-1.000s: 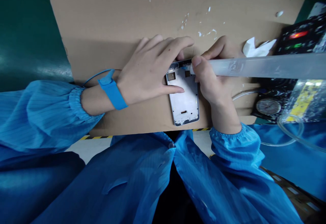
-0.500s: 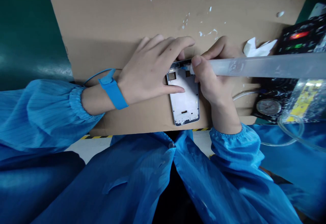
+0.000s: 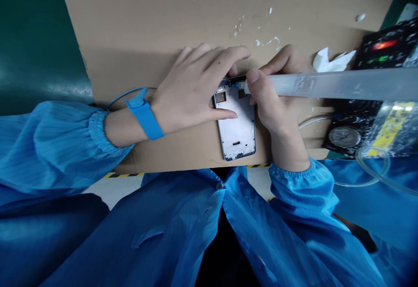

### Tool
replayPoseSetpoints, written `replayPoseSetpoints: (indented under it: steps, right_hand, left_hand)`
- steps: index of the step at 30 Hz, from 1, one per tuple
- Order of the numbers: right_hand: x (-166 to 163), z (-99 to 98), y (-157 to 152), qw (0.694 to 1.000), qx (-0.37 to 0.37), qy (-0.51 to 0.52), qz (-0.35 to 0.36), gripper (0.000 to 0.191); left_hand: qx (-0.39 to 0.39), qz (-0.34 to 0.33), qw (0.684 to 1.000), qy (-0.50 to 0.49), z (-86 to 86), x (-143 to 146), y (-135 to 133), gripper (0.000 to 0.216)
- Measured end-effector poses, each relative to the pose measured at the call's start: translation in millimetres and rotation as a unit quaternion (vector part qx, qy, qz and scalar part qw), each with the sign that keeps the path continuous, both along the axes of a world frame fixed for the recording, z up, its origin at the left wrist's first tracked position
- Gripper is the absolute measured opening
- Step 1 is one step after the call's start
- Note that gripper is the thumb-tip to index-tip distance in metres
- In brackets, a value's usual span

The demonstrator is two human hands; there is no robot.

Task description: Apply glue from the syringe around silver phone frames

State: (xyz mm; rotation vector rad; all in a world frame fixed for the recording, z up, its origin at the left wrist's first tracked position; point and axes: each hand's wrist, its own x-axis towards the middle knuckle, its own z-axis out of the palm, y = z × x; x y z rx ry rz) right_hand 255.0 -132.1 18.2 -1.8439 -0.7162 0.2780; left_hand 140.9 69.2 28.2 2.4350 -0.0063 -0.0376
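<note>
A white phone frame lies flat on a sheet of cardboard. My left hand rests over its upper left part, fingers stretched out, the thumb pressing on the frame's face and the fingertips at its top edge. A blue wrist strap with a cord circles that wrist. My right hand is closed around a long translucent dispensing syringe, whose tip touches the frame near its top edge.
White glue spots dot the cardboard behind the hands. A crumpled white tissue lies to the right. A black controller with lit indicators, a round gauge and clear tubing stand at the right edge.
</note>
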Motion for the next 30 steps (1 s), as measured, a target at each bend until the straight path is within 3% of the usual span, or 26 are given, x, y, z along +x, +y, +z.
replayPoseSetpoints:
  steps: [8,20,25,30]
  right_hand:
    - [-3.0,6.8,0.5,0.997,-0.069,-0.003,-0.027,0.061]
    - [-2.1,5.0,-2.6,0.999,-0.043,-0.007,-0.016,0.047]
    - [-2.8,5.3,0.0,0.996,-0.073,-0.037,-0.032,0.055]
    - [-1.6,3.8,1.7,0.999,-0.001,-0.037,-0.010,0.046]
  left_hand:
    - [-0.021,0.000,1.000,-0.001,0.4,-0.2,0.0,0.090]
    - [-0.012,0.001,1.000,0.019,2.4,1.4,-0.7,0.092]
    - [-0.010,0.007,1.000,0.003,3.0,0.4,-1.2,0.090]
    - [-0.015,0.004,1.000,0.003,2.9,0.3,-0.9,0.089]
